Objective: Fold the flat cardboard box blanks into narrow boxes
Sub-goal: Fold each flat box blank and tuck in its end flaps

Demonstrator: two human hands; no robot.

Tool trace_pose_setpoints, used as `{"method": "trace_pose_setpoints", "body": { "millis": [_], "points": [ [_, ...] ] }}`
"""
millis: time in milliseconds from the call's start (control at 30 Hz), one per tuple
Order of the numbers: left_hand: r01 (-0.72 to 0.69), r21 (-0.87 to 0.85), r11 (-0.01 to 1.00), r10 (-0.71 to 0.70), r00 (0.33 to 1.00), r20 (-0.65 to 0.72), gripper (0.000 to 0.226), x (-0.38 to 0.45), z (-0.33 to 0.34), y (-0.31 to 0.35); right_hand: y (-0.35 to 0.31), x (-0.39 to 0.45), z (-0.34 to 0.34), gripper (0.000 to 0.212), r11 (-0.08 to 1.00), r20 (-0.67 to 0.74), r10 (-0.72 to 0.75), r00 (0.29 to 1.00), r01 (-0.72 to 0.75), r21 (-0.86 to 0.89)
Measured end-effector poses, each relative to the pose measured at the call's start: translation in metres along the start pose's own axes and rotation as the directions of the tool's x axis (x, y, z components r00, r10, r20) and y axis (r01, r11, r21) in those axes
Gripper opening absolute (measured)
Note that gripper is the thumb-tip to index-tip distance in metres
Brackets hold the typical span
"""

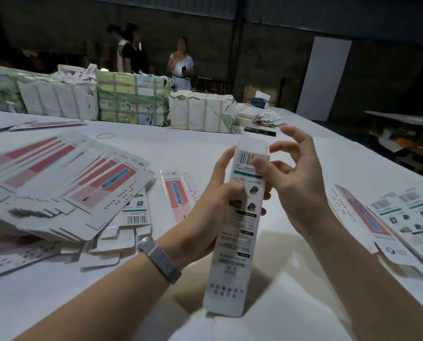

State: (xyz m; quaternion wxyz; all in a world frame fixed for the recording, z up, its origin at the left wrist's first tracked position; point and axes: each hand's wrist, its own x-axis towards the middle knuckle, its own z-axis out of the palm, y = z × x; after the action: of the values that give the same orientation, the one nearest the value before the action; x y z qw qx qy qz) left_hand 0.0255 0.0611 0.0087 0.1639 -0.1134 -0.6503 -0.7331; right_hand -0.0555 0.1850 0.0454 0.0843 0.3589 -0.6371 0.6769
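Observation:
A long narrow white box (pixel 235 244) with a barcode near its top stands upright, its lower end close to me. My left hand (pixel 213 205) grips its middle, thumb across the printed face. My right hand (pixel 291 178) is at the box's upper end: the thumb presses beside the barcode and the other fingers are spread and loosely curled behind the raised top flap (pixel 252 145). A fanned pile of flat blanks (pixel 58 183) with red and blue print lies at the left. One narrow box (pixel 177 193) lies flat just left of my hands.
More flat or folded boxes (pixel 400 217) lie at the right on the white table (pixel 181 148). Wrapped bundles (pixel 131 99) line the table's far side, with a rubber band (pixel 105 136) in front. Three people stand behind. The table's right edge drops off.

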Motion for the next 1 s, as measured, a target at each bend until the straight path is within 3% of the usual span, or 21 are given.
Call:
{"method": "trace_pose_setpoints", "body": {
  "millis": [167, 433, 567, 667, 833, 933, 1000],
  "points": [
    [0.035, -0.154, 0.988, -0.038, 0.999, -0.014, 0.062, 0.001, -0.004, -0.004, -0.002, -0.004, 0.003, 0.057, 0.999, 0.033, -0.047, 0.998, 0.047, -0.006],
    [0.011, -0.014, 1.000, -0.013, 0.992, -0.125, 0.054, 0.005, -0.006, -0.011, 0.004, -0.008, 0.008, 0.041, 0.998, 0.082, 0.009, 0.997, -0.014, 0.057],
    [-0.001, 0.004, 1.000, 0.001, 0.993, -0.116, 0.035, 0.003, -0.006, -0.009, 0.006, -0.007, 0.006, 0.033, 0.997, 0.102, 0.025, 0.994, -0.033, 0.070],
    [-0.005, 0.015, 1.000, 0.007, 0.993, -0.114, 0.035, 0.003, -0.006, -0.007, 0.008, -0.006, 0.006, 0.030, 0.997, 0.080, 0.019, 0.997, -0.025, 0.074],
    [0.051, 0.039, 0.998, -0.047, 0.995, -0.090, 0.021, 0.001, -0.006, -0.008, 0.010, -0.005, 0.008, 0.040, 0.975, 0.046, 0.025, 0.999, -0.034, 0.220],
    [0.095, 0.061, 0.994, -0.089, 0.992, -0.088, 0.026, 0.000, -0.004, -0.010, 0.011, -0.004, 0.006, 0.055, 0.955, 0.044, 0.071, 0.997, -0.080, 0.287],
    [0.119, 0.054, 0.991, -0.115, 0.990, -0.087, 0.031, 0.000, -0.004, -0.010, 0.011, -0.005, 0.005, 0.051, 0.948, 0.082, 0.080, 0.993, -0.101, 0.302]
  ]
}}
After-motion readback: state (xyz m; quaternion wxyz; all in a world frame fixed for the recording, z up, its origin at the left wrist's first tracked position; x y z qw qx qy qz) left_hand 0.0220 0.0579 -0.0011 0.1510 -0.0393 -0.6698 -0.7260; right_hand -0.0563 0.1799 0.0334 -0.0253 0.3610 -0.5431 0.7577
